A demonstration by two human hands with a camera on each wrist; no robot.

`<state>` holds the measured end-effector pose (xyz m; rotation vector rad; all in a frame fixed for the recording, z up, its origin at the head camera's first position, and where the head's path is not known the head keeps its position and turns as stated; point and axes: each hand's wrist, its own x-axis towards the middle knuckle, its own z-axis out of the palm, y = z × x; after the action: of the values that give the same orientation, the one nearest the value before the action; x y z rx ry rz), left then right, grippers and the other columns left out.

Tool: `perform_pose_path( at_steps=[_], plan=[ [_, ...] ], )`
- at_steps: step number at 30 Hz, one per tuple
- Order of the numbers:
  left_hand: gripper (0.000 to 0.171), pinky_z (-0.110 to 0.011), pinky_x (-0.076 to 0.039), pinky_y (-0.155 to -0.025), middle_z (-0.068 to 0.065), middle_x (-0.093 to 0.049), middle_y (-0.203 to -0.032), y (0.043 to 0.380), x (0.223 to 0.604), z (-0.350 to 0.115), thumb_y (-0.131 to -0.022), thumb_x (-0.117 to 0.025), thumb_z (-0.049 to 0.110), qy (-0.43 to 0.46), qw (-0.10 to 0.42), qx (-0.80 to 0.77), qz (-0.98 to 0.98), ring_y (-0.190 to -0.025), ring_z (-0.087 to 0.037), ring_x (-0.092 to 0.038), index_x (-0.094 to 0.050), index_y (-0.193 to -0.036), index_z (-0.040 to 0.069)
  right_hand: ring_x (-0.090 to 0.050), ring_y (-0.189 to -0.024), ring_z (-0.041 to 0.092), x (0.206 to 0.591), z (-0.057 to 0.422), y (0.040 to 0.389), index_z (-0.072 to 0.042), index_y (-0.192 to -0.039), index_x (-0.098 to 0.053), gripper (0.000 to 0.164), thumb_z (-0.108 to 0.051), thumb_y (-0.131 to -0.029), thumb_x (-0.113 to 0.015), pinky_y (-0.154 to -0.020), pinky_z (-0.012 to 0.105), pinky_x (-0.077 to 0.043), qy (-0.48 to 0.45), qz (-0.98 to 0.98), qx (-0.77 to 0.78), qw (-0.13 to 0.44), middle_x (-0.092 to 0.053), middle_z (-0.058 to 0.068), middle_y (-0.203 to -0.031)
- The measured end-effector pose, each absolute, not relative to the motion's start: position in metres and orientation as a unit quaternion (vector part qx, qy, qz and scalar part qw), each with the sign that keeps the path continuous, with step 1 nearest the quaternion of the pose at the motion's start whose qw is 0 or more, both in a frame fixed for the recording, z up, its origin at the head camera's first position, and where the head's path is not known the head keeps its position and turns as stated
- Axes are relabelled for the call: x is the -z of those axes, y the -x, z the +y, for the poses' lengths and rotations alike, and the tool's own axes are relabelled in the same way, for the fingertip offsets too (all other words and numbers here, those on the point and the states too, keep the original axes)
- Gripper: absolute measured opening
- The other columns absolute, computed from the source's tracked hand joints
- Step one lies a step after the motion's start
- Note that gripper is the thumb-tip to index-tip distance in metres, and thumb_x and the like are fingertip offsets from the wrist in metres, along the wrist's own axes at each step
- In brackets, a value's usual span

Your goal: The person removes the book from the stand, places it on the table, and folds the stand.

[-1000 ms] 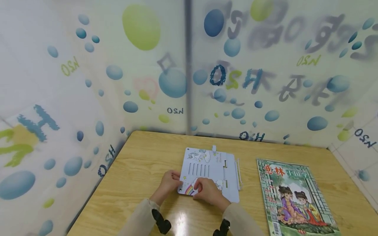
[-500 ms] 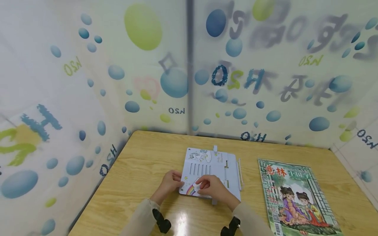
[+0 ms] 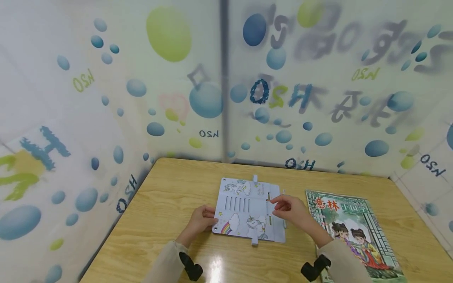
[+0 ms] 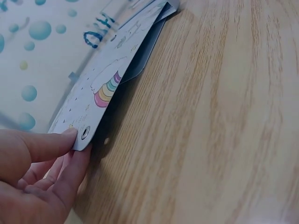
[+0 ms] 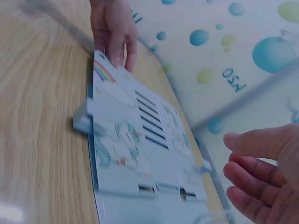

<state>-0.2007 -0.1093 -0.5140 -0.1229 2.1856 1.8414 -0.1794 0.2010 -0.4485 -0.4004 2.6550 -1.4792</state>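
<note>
A white folding book stand (image 3: pixel 240 204) printed with unicorns and a rainbow lies on the table, held a little off it at the near-left corner. Slots run across its middle, and small tabs stick out from its far and near edges. My left hand (image 3: pixel 201 220) pinches the near-left corner, thumb on top and fingers beneath, by a round hole in the left wrist view. Above the stand's right part hovers my right hand (image 3: pixel 291 210), its fingers relaxed and spread apart. Nothing lies between them in the right wrist view, where the near tab (image 5: pixel 83 120) shows folded downward.
A magazine (image 3: pixel 354 232) with two illustrated figures lies to the right, partly under my right forearm. The wooden table (image 3: pixel 170 188) meets a patterned wall (image 3: pixel 205 129) at the back and another on the left.
My right hand has left the stand's near edge and moved right, to above its right side. The near tab has come into view. My left hand still holds the corner.
</note>
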Motion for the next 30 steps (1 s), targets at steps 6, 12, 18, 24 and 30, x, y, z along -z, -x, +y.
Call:
perform_pose_path(
  at_steps=[6, 12, 18, 24, 30],
  plan=[
    [0.033, -0.032, -0.053, -0.059, -0.013, -0.056, -0.085, 0.201, 0.516, -0.112, -0.077, -0.066, -0.01, 0.054, 0.146, -0.643, 0.75, -0.069, -0.017, -0.058, -0.05, -0.106, -0.011, -0.057, -0.074, 0.018, 0.453, 0.231, 0.17, 0.002, -0.106, -0.062, 0.026, -0.004, -0.082, -0.068, -0.061, 0.026, -0.049, 0.069, 0.877, 0.475, 0.015, -0.06, 0.005, -0.083],
    [0.032, -0.031, -0.053, -0.058, -0.013, -0.056, -0.086, 0.2, 0.518, -0.113, -0.078, -0.066, -0.009, 0.061, 0.146, -0.643, 0.749, -0.068, -0.017, -0.058, -0.05, -0.106, -0.01, -0.057, -0.07, 0.016, 0.471, 0.245, 0.165, 0.004, -0.104, -0.063, 0.025, -0.006, -0.081, -0.068, -0.059, 0.026, -0.049, 0.022, 0.882, 0.471, 0.02, -0.061, 0.004, -0.081],
    [0.033, -0.032, -0.053, -0.058, -0.013, -0.055, -0.086, 0.201, 0.521, -0.113, -0.077, -0.065, -0.01, 0.056, 0.151, -0.654, 0.739, -0.068, -0.017, -0.058, -0.049, -0.106, -0.011, -0.059, -0.072, 0.015, 0.488, 0.245, 0.163, 0.003, -0.101, -0.065, 0.022, -0.008, -0.082, -0.068, -0.061, 0.025, -0.049, 0.02, 0.875, 0.483, 0.027, -0.064, 0.007, -0.085],
    [0.033, -0.032, -0.053, -0.058, -0.013, -0.055, -0.086, 0.203, 0.522, -0.112, -0.078, -0.065, -0.009, 0.051, 0.154, -0.65, 0.743, -0.068, -0.017, -0.058, -0.05, -0.106, -0.01, -0.059, -0.072, 0.014, 0.492, 0.236, 0.161, 0.002, -0.095, -0.067, 0.016, -0.008, -0.082, -0.068, -0.061, 0.025, -0.049, 0.0, 0.875, 0.483, 0.009, -0.066, 0.008, -0.085],
    [0.032, -0.031, -0.053, -0.058, -0.012, -0.056, -0.086, 0.203, 0.519, -0.111, -0.078, -0.065, -0.009, 0.053, 0.155, -0.643, 0.749, -0.068, -0.017, -0.058, -0.05, -0.106, -0.009, -0.059, -0.069, 0.013, 0.493, 0.23, 0.161, 0.0, -0.089, -0.067, 0.01, -0.006, -0.081, -0.069, -0.061, 0.024, -0.048, -0.031, 0.88, 0.473, -0.023, -0.065, 0.005, -0.079]
  ],
)
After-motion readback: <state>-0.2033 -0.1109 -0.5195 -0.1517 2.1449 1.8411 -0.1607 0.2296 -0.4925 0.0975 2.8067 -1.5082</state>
